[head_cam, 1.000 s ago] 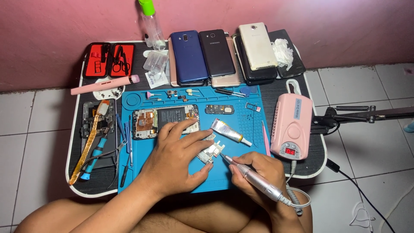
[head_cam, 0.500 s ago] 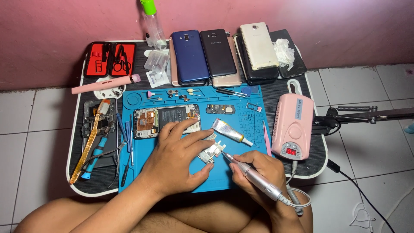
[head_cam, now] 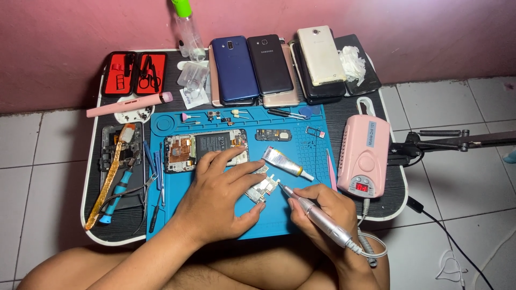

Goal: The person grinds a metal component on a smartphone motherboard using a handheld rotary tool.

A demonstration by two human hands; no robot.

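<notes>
Head view: I've got the left hand flat on the blue repair mat, fingers spread, pinning a small circuit board at mat centre. Right hand curled tight round a silver rotary pen, tip touching the board's right edge. Glue tube just above; opened phone near the left fingertips; pink drill box off to the right.
</notes>
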